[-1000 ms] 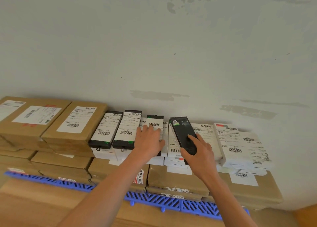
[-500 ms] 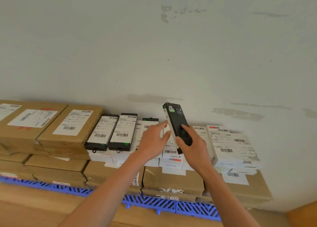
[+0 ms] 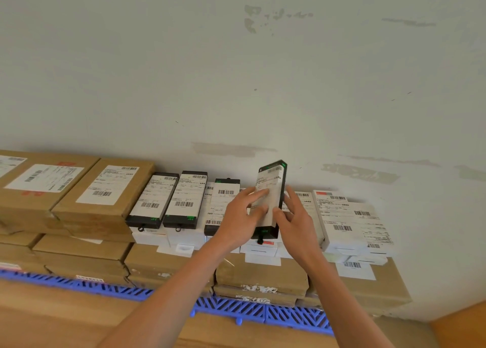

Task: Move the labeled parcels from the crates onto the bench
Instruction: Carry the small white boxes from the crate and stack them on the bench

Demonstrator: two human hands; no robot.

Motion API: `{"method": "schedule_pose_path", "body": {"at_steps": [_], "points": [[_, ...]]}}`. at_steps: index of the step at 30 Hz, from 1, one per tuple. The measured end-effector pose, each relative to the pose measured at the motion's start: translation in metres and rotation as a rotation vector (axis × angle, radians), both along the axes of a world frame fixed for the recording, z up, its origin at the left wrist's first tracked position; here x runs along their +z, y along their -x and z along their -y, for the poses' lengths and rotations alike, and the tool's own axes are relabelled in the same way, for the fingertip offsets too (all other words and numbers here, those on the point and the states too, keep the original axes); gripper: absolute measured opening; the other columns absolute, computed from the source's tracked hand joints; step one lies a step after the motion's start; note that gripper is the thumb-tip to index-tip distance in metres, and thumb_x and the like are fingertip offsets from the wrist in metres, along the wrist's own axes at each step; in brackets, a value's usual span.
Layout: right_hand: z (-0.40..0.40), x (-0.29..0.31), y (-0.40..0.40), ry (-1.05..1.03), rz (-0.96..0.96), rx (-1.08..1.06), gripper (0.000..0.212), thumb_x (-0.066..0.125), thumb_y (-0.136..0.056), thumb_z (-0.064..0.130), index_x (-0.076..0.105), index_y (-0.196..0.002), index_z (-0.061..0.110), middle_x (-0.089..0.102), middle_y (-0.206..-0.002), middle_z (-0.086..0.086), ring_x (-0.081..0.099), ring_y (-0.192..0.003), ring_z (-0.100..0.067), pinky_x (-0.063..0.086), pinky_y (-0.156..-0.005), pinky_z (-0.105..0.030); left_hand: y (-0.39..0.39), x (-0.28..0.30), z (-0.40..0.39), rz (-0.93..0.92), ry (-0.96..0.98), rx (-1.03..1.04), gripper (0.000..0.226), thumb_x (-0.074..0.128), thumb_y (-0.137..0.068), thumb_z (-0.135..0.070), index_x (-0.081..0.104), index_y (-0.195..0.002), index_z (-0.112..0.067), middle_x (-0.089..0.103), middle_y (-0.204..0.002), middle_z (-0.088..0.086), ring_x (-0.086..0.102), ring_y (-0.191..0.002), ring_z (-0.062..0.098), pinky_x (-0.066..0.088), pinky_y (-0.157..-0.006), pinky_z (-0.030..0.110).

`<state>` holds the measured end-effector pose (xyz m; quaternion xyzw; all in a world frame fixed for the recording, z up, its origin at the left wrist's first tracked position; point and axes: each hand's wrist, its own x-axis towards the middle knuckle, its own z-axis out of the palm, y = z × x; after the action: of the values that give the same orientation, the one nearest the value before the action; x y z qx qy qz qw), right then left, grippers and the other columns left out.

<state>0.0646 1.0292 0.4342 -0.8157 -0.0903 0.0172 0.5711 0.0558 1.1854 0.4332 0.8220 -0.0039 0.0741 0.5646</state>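
Wall (image 3: 236, 71): pale matte plaster, scuffed and patched, filling the upper two thirds of the frame. Below it, brown cardboard cartons (image 3: 86, 197) in stacked layers across the lower frame; flat rectangular slabs, dull kraft surface, white barcode labels on top, one lower carton with torn label residue. Under them a blue plastic grid (image 3: 236, 308), openwork lattice, lying on a wooden surface (image 3: 52, 318) at lower left. On the cartons, centre frame, a row of slim black boxes (image 3: 168, 200) with white labels, flanked at right by white flat boxes (image 3: 339, 218). Task item: one black labeled parcel (image 3: 268, 203), raised and tilted above the row at centre, label side toward the camera. Left hand (image 3: 242, 213) has straight fingers laid on the label face; right hand (image 3: 297, 218) has fingers curled about the right edge, so the parcel is grasped from two sides. Judgement: the parcel is being seated in the row. To do it well, lower it flat, label up, long edge parallel with its neighbours, and let go only once it rests fully; the smooth wrap may slip.
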Motion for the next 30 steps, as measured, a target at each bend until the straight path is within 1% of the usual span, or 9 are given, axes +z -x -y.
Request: {"method": "schedule_pose_path", "body": {"at_steps": [3,6,8,12,14,16,20,25,30], "points": [[-0.001,-0.009,-0.006,0.049,-0.011,-0.022,0.057,0.053,-0.100,0.016,0.040,-0.148,0.044,0.071,-0.101,0.022,0.068,-0.078,-0.010,0.048,-0.050,-0.020,-0.001,-0.009,-0.004,-0.027,-0.115,0.027,0.039,0.062,-0.101,-0.014,0.062,-0.139,-0.025,0.045,-0.149,-0.006,0.045,-0.137,0.016,0.036,-0.088,-0.004],[-0.005,-0.017,-0.012,0.130,0.017,-0.015,0.051,0.049,-0.099,0.008,0.049,-0.144,0.034,0.062,-0.135,0.008,0.062,-0.119,-0.013,0.057,-0.081,-0.027,-0.004,-0.018,-0.005,-0.062,-0.321,0.016,0.042,0.061,-0.100,-0.012,0.062,-0.140,-0.024,0.037,-0.160,-0.002,0.036,-0.146,0.018,0.030,-0.118,0.022],[-0.008,-0.022,-0.017,0.172,0.032,0.015,0.051,0.047,-0.099,0.005,0.049,-0.144,0.031,0.054,-0.145,0.010,0.051,-0.133,-0.014,0.051,-0.102,-0.033,-0.007,-0.023,-0.006,-0.094,-0.435,0.007,0.045,0.062,-0.099,-0.013,0.059,-0.142,-0.027,0.030,-0.164,-0.003,0.031,-0.149,0.019,0.023,-0.122,0.033],[-0.008,-0.034,-0.029,0.268,0.063,0.037,0.057,0.047,-0.098,0.003,0.043,-0.146,0.032,0.057,-0.127,0.018,0.062,-0.108,-0.005,0.042,-0.075,-0.001,-0.011,-0.033,-0.007,-0.107,-0.583,-0.029,0.045,0.061,-0.100,-0.020,0.056,-0.144,-0.029,0.025,-0.167,-0.001,0.033,-0.148,0.023,0.027,-0.122,0.047],[-0.008,-0.042,-0.034,0.346,0.065,0.059,0.060,0.047,-0.100,0.005,0.035,-0.155,0.025,0.050,-0.144,0.008,0.057,-0.122,-0.010,0.041,-0.089,-0.007,-0.013,-0.037,-0.007,-0.117,-0.650,-0.040,0.045,0.059,-0.101,-0.022,0.056,-0.144,-0.030,0.024,-0.168,0.000,0.033,-0.148,0.025,0.027,-0.120,0.050],[-0.009,-0.050,-0.038,0.399,0.063,0.091,0.056,0.045,-0.102,0.004,0.037,-0.155,0.021,0.035,-0.161,-0.004,0.038,-0.145,-0.018,0.034,-0.110,-0.022,-0.015,-0.040,-0.008,-0.126,-0.724,-0.048,0.046,0.056,-0.101,-0.023,0.053,-0.146,-0.030,0.021,-0.169,0.000,0.029,-0.149,0.025,0.026,-0.118,0.048],[-0.010,-0.061,-0.039,0.493,0.077,0.145,0.049,0.040,-0.105,0.006,0.041,-0.153,0.016,0.024,-0.164,-0.015,0.025,-0.151,-0.027,0.024,-0.118,-0.028,-0.016,-0.045,-0.012,-0.092,-0.788,-0.052,0.044,0.053,-0.103,-0.028,0.053,-0.147,-0.029,0.022,-0.168,0.000,0.029,-0.149,0.020,0.023,-0.114,0.043],[-0.006,-0.069,-0.034,0.497,0.132,0.245,0.048,0.048,-0.106,0.028,0.039,-0.153,0.025,0.012,-0.168,-0.006,0.019,-0.153,-0.025,0.020,-0.118,-0.029,-0.018,-0.049,-0.019,-0.072,-0.803,-0.044,0.042,0.051,-0.105,-0.037,0.053,-0.146,-0.032,0.029,-0.166,-0.002,0.031,-0.148,0.017,0.020,-0.117,0.043],[0.001,-0.076,-0.033,0.530,0.125,0.327,0.069,0.060,-0.095,0.055,0.028,-0.155,0.044,0.001,-0.168,0.011,-0.001,-0.154,-0.010,0.010,-0.119,-0.031,-0.017,-0.052,-0.028,-0.033,-0.820,0.007,0.038,0.050,-0.105,-0.037,0.056,-0.142,-0.034,0.036,-0.161,-0.007,0.021,-0.150,0.017,0.021,-0.118,0.048]]}}
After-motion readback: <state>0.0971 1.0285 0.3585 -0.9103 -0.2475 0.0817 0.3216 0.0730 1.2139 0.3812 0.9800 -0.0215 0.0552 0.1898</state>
